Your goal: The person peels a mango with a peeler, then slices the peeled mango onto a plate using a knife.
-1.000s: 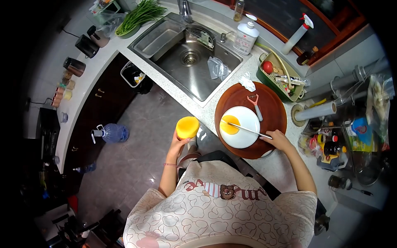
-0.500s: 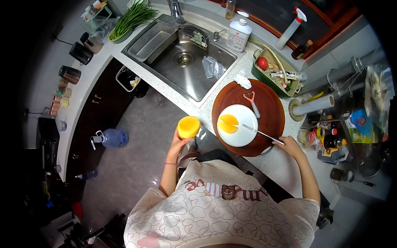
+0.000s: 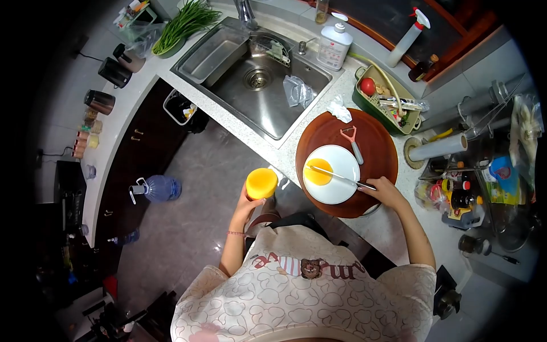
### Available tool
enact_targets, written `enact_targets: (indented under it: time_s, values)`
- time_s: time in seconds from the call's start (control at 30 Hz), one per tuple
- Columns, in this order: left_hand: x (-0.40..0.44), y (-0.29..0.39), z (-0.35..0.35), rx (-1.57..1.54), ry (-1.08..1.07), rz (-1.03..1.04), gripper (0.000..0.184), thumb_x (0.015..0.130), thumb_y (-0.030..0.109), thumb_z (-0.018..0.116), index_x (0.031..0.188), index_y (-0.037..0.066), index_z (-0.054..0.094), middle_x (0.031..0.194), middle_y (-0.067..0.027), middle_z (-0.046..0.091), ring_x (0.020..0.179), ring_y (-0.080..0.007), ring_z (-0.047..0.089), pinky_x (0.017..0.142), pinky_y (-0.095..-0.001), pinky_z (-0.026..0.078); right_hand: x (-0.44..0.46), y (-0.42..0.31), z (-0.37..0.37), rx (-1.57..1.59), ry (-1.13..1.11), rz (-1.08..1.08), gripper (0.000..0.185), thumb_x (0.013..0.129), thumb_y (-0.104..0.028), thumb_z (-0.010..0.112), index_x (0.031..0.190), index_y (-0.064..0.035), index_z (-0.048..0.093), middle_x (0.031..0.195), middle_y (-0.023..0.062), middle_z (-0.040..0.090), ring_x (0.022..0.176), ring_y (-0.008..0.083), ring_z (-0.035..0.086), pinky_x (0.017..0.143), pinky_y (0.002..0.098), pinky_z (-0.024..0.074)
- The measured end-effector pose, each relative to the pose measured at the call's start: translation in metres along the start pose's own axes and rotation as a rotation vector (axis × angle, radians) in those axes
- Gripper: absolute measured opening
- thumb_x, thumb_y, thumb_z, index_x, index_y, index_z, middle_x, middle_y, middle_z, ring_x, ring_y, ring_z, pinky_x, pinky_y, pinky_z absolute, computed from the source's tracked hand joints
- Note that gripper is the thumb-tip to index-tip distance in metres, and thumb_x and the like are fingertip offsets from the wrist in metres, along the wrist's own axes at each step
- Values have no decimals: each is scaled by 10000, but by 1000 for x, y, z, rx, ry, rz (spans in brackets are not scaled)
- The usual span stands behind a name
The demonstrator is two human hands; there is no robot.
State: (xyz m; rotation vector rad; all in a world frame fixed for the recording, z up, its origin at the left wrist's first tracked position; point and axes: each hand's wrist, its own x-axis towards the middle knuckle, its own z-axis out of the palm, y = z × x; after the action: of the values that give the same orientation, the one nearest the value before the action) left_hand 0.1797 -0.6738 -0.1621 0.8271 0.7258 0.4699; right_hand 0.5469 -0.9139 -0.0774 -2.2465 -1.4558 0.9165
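My left hand [image 3: 249, 203] is wrapped round a thick yellow piece of food [image 3: 262, 183], held up in front of the counter's edge. In my right hand [image 3: 384, 192] is the handle of a long thin knife [image 3: 348, 180]. Its blade reaches leftward over a white plate [image 3: 342, 192] and lies across a round yellow slice [image 3: 318, 172] near the plate's left side. The plate rests on a round brown board [image 3: 379, 142]. A peeler [image 3: 353, 145] with a pink head and grey handle lies on the board, above the plate.
A steel sink [image 3: 268, 108] with a plastic bag in it is left of the board. Behind the board stand a green basket [image 3: 376, 114] with a tomato and a white bottle [image 3: 334, 48]. Crumpled white paper [image 3: 339, 109] touches the board's back edge. Bottles crowd the right side.
Half a second ago the blade was right of the slice, with a split showing in it; now the blade lies across the slice. My right hand has moved left.
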Motion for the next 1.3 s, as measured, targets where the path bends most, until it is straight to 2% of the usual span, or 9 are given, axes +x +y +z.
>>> enact_targets:
  time_s: [0.1, 0.27, 0.5, 0.6, 0.7, 0.8, 1.0, 1.1, 1.3]
  values:
    - [3, 1, -9, -2, 19, -19, 851, 663, -84, 729, 1399, 53, 324, 1275, -67, 509, 1193, -193, 504, 992, -317, 429, 7, -2, -4, -15, -85, 81, 403, 859, -417, 614, 804, -20, 650, 659, 224, 593, 677, 404, 589, 650, 469, 452]
    - [13, 7, -9, -14, 48, -29, 820, 676, -27, 758, 1376, 25, 334, 1289, -86, 489, 1217, -221, 481, 1059, -348, 368, -4, -5, -10, -70, -54, 164, 448, 847, -445, 623, 772, -4, 633, 671, 231, 594, 695, 418, 590, 655, 473, 451]
    - [28, 15, 2, 14, -2, -65, 831, 670, -39, 757, 1380, 31, 331, 1280, -80, 494, 1212, -210, 484, 1045, -337, 380, -28, 7, -19, -5, -64, 250, 475, 853, -453, 620, 803, 19, 635, 685, 231, 588, 705, 402, 590, 654, 458, 443]
    - [32, 17, 8, 46, -19, -73, 848, 658, -56, 751, 1387, 46, 330, 1281, -78, 504, 1206, -199, 489, 1016, -319, 403, -42, 11, -12, 79, 28, 255, 461, 859, -425, 632, 780, 29, 618, 651, 217, 568, 621, 367, 551, 607, 426, 422]
    - [37, 14, 10, 76, -36, -58, 843, 657, -48, 757, 1381, 47, 337, 1268, -79, 510, 1199, -200, 492, 1011, -321, 408, -50, 8, -7, 177, 17, 336, 441, 862, -392, 646, 760, 35, 598, 631, 211, 549, 558, 330, 484, 567, 406, 389]
    - [36, 13, 11, 79, -45, -68, 837, 654, -39, 765, 1373, 49, 345, 1260, -78, 513, 1198, -202, 492, 1011, -324, 407, -51, 10, 9, 254, 59, 296, 427, 861, -366, 655, 753, 41, 585, 614, 208, 530, 527, 313, 429, 545, 404, 366]
    - [25, 11, 14, 91, -56, -55, 839, 647, -29, 777, 1366, 52, 351, 1265, -77, 508, 1198, -206, 489, 1017, -330, 402, -31, 0, 23, 243, 45, 231, 445, 865, -380, 637, 730, 41, 587, 604, 207, 533, 531, 353, 476, 538, 432, 369]
    - [14, 13, 12, 88, -31, -47, 836, 646, -35, 774, 1363, 52, 354, 1260, -77, 511, 1196, -209, 492, 1020, -332, 400, -26, 8, 39, 141, 189, 102, 450, 858, -393, 637, 730, 37, 603, 619, 216, 554, 554, 377, 523, 543, 448, 385]
    - [1, 12, 5, 77, 15, -42, 847, 644, -56, 757, 1377, 51, 345, 1275, -75, 503, 1215, -206, 480, 1035, -332, 388, -37, 1, 28, 161, 55, 290, 444, 851, -402, 644, 764, 33, 631, 663, 225, 590, 602, 372, 575, 564, 439, 419]
